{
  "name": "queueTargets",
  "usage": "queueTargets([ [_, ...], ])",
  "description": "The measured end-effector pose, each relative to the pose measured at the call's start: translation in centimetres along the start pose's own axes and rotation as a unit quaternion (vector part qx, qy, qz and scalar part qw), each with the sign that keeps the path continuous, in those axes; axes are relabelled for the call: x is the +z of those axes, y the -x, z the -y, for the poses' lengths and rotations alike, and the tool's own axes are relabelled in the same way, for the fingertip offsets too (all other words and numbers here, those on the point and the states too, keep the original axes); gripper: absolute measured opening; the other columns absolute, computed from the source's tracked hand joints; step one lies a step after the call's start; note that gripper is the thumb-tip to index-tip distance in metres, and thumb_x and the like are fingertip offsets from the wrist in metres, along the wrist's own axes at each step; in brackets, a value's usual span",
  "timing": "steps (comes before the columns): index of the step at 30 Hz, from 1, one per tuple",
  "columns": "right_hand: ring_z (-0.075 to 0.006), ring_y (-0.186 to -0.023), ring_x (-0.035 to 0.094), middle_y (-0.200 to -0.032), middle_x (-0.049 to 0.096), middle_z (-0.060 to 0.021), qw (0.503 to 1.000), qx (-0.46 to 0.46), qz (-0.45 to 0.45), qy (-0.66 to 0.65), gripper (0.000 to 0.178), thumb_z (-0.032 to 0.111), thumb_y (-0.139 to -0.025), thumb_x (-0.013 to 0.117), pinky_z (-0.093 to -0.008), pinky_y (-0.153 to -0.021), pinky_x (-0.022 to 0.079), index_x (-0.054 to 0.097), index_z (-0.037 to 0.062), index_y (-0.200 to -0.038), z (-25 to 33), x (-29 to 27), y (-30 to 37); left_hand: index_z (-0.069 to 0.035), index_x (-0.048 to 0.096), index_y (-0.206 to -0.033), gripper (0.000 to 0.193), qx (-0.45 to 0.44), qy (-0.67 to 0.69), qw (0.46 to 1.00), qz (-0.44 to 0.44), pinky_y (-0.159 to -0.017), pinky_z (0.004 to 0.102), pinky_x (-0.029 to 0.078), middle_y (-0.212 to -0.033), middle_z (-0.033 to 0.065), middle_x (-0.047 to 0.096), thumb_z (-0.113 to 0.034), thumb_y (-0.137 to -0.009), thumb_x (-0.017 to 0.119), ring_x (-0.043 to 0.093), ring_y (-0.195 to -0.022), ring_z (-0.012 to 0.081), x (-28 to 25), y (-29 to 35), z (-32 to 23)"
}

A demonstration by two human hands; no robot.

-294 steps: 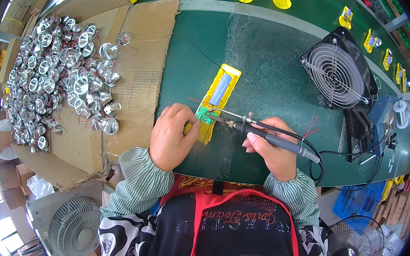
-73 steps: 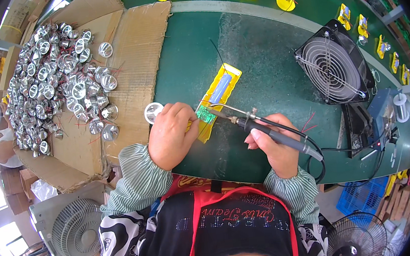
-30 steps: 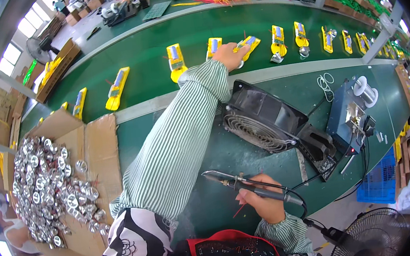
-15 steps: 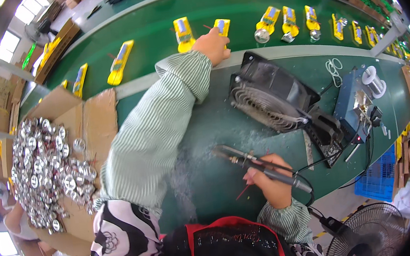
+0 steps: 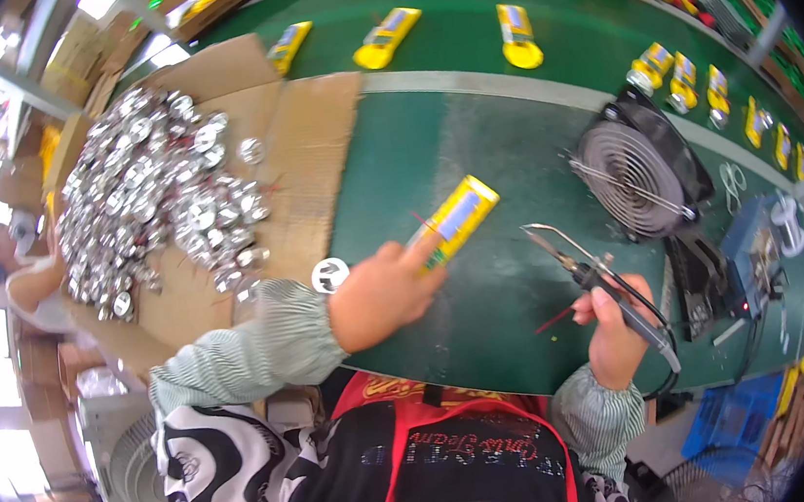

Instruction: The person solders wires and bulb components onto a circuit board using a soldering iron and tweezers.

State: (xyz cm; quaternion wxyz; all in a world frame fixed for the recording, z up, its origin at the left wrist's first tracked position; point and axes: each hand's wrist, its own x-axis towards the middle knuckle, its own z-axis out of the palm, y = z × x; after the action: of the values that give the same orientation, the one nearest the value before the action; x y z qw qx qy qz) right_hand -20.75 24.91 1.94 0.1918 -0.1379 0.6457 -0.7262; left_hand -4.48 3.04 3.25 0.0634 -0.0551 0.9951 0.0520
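Yellow housing [image 5: 467,229] has its battery [image 5: 462,210] fitted, reflector [image 5: 330,275] apart at left, left hand [image 5: 382,297] closed on near end, right hand [image 5: 617,336] gripping soldering iron [image 5: 585,276], soldering too blurred to judge.

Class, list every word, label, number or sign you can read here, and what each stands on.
Black top: red and pale lettering, not copied out here.
Red cloth: yellow lettering, partly hidden, too unclear to read.
Yellow case at the left hand: blurred, nothing readable.
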Motion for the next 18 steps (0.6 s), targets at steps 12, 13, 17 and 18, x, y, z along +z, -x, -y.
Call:
queueTargets([
  [12,-0.0138,-0.053,0.056,-0.068,0.057,-0.0096,0.997,-0.051,0.050,0.023,0.016,0.005,-0.080,0.057,-0.0224,-0.047,0.045,0.051,-0.0015,-0.093,-0.4,1.4,2.5,-0.011,0.049,-0.118,0.054,-0.083,-0.147,0.972,-0.161,-0.080,0.0356,0.044,-0.107,0.0060,0.054,-0.024,-0.068,0.064,0.052,-0.103,0.0188,3.8,6.7,1.5],
  [13,-0.0159,-0.050,0.057,-0.067,0.058,-0.0124,0.997,-0.053,0.047,0.007,0.018,0.001,-0.079,0.057,-0.0235,-0.047,0.047,0.050,-0.0020,-0.095,-0.4,1.6,2.6,-0.009,0.051,-0.115,0.047,-0.107,-0.150,0.971,-0.151,-0.079,0.0354,0.043,-0.099,0.0042,0.056,-0.021,-0.070,0.060,0.053,-0.100,0.0177,4.2,6.5,1.9],
  [17,-0.0162,-0.052,0.058,-0.067,0.059,-0.0126,0.997,-0.048,0.050,0.025,0.016,0.001,-0.079,0.058,-0.0238,-0.048,0.048,0.050,-0.0020,-0.093,0.1,2.0,3.3,-0.009,0.058,-0.094,0.022,-0.039,-0.143,0.985,-0.085,-0.076,0.0356,0.041,-0.082,0.0004,0.054,-0.016,-0.072,0.055,0.054,-0.091,0.0171,3.9,5.6,3.0],
  [18,-0.0162,-0.053,0.058,-0.068,0.060,-0.0128,0.997,-0.040,0.058,0.025,0.016,0.001,-0.079,0.059,-0.0241,-0.049,0.048,0.051,-0.0023,-0.093,0.2,2.4,3.5,-0.009,0.058,-0.094,0.022,-0.020,-0.132,0.988,-0.080,-0.076,0.0356,0.041,-0.082,0.0004,0.054,-0.016,-0.072,0.055,0.054,-0.091,0.0171,3.9,5.6,3.1],
])
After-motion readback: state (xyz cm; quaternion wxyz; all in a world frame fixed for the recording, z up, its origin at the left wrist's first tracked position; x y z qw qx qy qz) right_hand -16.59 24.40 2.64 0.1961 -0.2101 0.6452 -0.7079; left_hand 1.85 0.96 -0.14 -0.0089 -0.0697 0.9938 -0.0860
